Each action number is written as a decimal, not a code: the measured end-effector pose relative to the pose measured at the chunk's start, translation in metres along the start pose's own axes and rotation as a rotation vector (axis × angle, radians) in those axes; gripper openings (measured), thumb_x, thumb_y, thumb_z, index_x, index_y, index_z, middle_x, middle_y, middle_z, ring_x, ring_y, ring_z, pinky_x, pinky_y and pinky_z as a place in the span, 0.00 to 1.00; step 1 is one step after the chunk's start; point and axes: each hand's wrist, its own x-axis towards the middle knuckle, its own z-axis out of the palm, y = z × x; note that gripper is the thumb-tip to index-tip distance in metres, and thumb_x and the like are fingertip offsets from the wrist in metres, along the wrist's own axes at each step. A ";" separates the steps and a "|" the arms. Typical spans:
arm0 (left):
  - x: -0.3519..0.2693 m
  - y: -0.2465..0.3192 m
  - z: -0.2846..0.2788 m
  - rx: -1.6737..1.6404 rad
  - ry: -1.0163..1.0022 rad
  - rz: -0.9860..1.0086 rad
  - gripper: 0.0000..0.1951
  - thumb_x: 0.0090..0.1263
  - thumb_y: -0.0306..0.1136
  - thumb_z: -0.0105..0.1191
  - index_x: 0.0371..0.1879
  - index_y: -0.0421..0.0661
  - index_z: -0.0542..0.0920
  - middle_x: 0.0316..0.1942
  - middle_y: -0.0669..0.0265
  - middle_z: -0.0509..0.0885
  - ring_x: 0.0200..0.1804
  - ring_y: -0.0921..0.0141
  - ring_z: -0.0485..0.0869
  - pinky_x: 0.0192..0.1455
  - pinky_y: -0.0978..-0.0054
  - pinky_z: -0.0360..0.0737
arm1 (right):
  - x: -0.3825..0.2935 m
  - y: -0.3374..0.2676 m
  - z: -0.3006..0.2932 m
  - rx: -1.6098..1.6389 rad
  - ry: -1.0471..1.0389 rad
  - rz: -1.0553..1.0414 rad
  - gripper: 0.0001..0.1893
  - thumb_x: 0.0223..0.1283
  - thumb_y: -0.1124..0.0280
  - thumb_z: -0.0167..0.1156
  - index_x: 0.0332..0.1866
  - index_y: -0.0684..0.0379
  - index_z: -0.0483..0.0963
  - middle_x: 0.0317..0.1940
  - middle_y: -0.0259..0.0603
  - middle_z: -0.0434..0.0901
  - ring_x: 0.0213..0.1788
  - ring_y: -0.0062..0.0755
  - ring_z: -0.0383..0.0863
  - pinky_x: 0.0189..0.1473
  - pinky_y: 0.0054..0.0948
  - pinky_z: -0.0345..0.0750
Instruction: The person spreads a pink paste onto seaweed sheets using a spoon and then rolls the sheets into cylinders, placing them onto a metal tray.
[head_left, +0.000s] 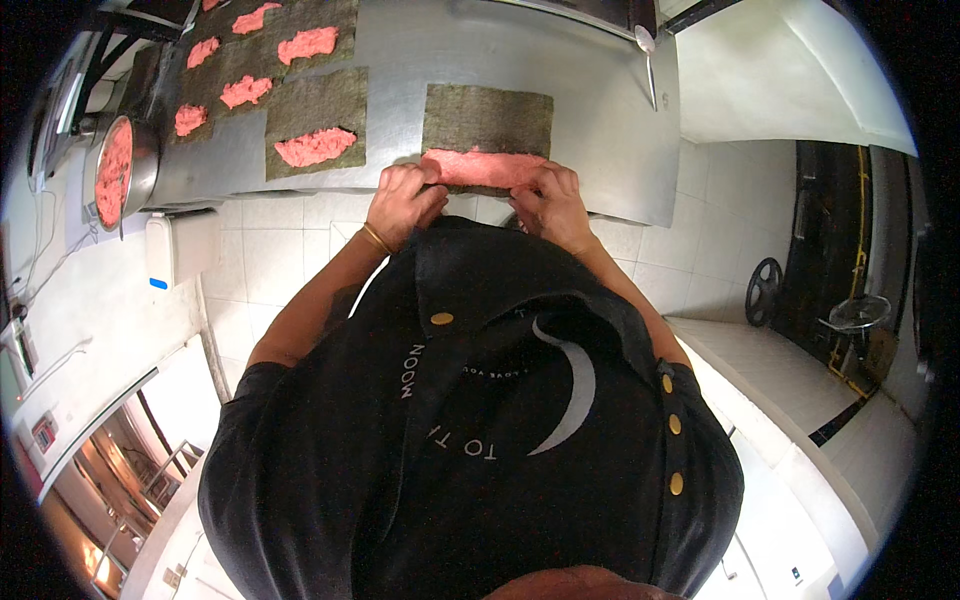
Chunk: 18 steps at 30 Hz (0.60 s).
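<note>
A nori sheet lies at the near edge of the steel table, with a long strip of pink paste across its near part. At the strip's left end, my left hand has its fingers curled on the sheet's near edge. My right hand grips that edge at the right end, fingertips touching the paste. To the left lies another nori sheet bearing a rough lump of pink paste. The fingertips are partly hidden by the hands.
More nori sheets with pink paste lumps cover the left of the steel table. A metal bowl of pink paste stands at the far left. A metal spoon lies at the back right. A white bin is below the table's left edge.
</note>
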 end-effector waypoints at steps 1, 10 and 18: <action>0.002 0.000 0.000 -0.004 -0.006 0.004 0.12 0.63 0.36 0.69 0.45 0.53 0.86 0.51 0.67 0.81 0.57 0.61 0.80 0.61 0.59 0.73 | 0.000 0.002 0.001 -0.002 -0.011 -0.010 0.09 0.59 0.66 0.71 0.44 0.51 0.84 0.53 0.42 0.76 0.63 0.51 0.75 0.65 0.54 0.72; 0.016 -0.002 -0.016 -0.038 -0.120 -0.065 0.08 0.68 0.33 0.64 0.44 0.48 0.85 0.48 0.65 0.81 0.55 0.59 0.79 0.60 0.59 0.74 | 0.016 -0.001 -0.016 0.094 -0.036 0.022 0.11 0.55 0.71 0.77 0.44 0.54 0.88 0.52 0.39 0.78 0.63 0.51 0.75 0.64 0.47 0.74; 0.074 -0.049 -0.011 -0.579 -0.217 -0.219 0.05 0.70 0.30 0.65 0.35 0.45 0.83 0.43 0.59 0.86 0.52 0.55 0.83 0.60 0.59 0.79 | 0.048 0.027 -0.023 0.365 -0.006 0.193 0.05 0.62 0.72 0.72 0.41 0.58 0.85 0.53 0.44 0.85 0.58 0.54 0.82 0.63 0.48 0.79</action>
